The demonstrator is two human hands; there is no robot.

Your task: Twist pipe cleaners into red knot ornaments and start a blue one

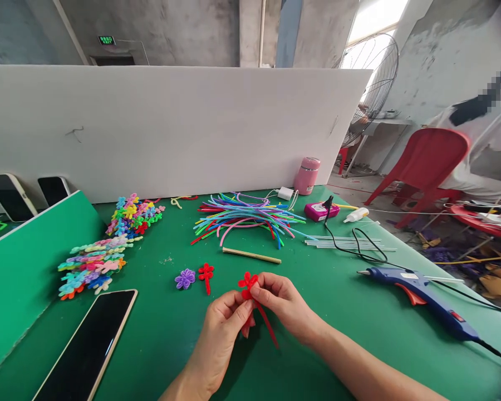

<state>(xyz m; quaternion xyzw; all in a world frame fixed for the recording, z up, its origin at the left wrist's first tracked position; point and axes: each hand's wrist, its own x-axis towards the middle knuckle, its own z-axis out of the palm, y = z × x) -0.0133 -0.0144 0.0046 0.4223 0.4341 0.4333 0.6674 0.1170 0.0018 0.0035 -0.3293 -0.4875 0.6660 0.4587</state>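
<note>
Currently both your hands are pinching the same piece. Your left hand (pixel 222 329) grips the red fuzzy flower (pixel 247 282) low, between thumb and fingers; your right hand (pixel 287 306) has thumb and fingertips at its petals, right side. Loose red strand (pixel 269 327) hangs down between your hands. Piece is held above the worktop (pixel 158 340), near edge, roughly centre.

Just beyond your left hand: finished-looking red flower with stem (pixel 206 273), lying flat, and purple flower (pixel 186 279) beside it. Ahead of your hands, tan stick (pixel 251 255) lies crosswise; behind it, loose heap of multicoloured fuzzy stems (pixel 246 217).

Left of you: dark-screened phone (pixel 87 345), two piles of coloured flowers, nearer one (pixel 94 262) and farther one (pixel 131 214), then the green panel (pixel 20 301).

Right of you: blue glue gun (pixel 421 298), nozzle pointing left, clear glue sticks (pixel 346 243) behind it with black cable (pixel 338 248) across them. Farther back: magenta box (pixel 317 211), white bottle (pixel 356 215), pink flask (pixel 307 177) by the white partition (pixel 192 122).
</note>
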